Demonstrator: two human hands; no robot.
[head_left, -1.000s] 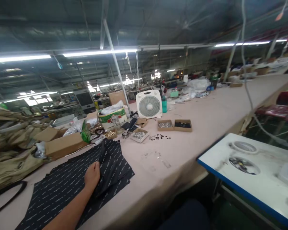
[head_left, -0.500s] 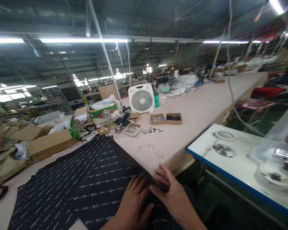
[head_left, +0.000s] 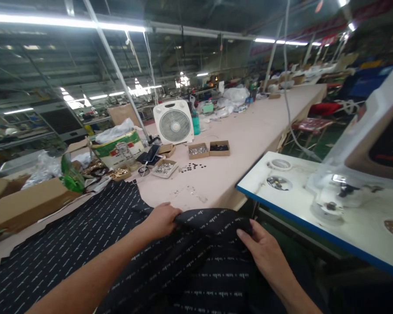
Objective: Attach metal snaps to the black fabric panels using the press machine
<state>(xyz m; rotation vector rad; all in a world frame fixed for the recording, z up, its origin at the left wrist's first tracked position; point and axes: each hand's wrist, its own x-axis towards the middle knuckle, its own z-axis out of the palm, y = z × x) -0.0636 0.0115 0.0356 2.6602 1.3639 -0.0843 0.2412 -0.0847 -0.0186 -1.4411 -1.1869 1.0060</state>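
Dark fabric (head_left: 212,257) with rows of small white lettering hangs bunched between my two hands at the front of the table. My left hand (head_left: 163,219) is closed on its edge, fingers curled over the cloth. At the other end of that raised edge, my right hand (head_left: 260,244) pinches the fabric between thumb and fingers. More of the same printed cloth (head_left: 85,244) spreads flat over the table to the left. The lower part of the held piece falls toward me in folds.
Ahead on the pale table (head_left: 236,131) stand a white box fan (head_left: 174,122), a tray of metal pieces (head_left: 165,168) and small boxes (head_left: 219,148), with black bits (head_left: 193,167) scattered nearby. Cardboard boxes (head_left: 29,203) sit left. At right is a white machine (head_left: 334,200) on a blue-edged table (head_left: 301,183).
Both hands have come apart and now hold up the cloth's edge, left hand farther forward, right hand farther right. The view has turned right, showing more of the machine.
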